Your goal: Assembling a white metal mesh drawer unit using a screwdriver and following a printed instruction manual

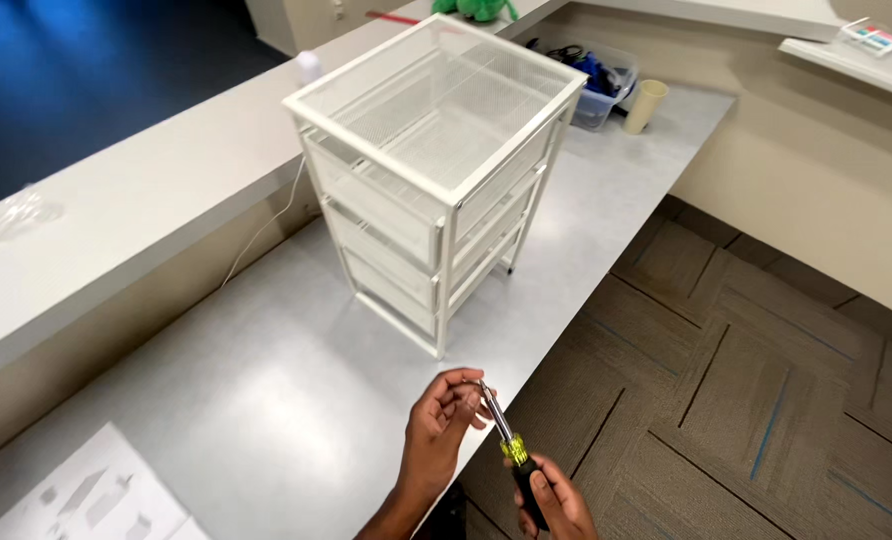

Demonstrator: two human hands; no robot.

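Screwdriver [511, 445] handle sits in your right hand [556, 500], fingers wrapped around it; your left hand [441, 425] pinches its metal tip, near the white drawer rack [436, 160].

1. This looks like an office or reception area: a long grey work counter [266, 400] runs from near left to far right, backed by a raised white ledge [116, 200] of the kind found at a front desk.
2. The floor [746, 400] on the right is laid with brown carpet tiles, typical of commercial rooms.
3. At the far end stand a clear plastic bin [601, 100] of supplies and a beige cup [646, 105].
4. A white cable [261, 230] hangs down from the ledge.
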